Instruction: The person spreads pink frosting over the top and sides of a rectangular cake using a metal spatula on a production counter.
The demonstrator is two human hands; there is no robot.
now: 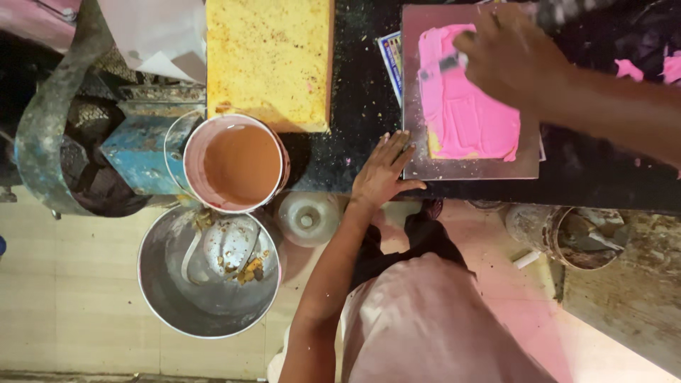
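The right hand (512, 60) was closed on a blurred tool (443, 65), hard to make out, over the pink-iced cake (464, 117), whose top corner it hid. The left hand (383, 170) was spread flat on the silver board (418, 159) at the counter (355, 106) edge. 1 yellow slab (269, 60) was cut off above.

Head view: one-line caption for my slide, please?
Right hand spreads pink icing over a rectangular cake on a square silver board, left hand steadying it.

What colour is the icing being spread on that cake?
Bright pink icing, seen clearly in the head view.
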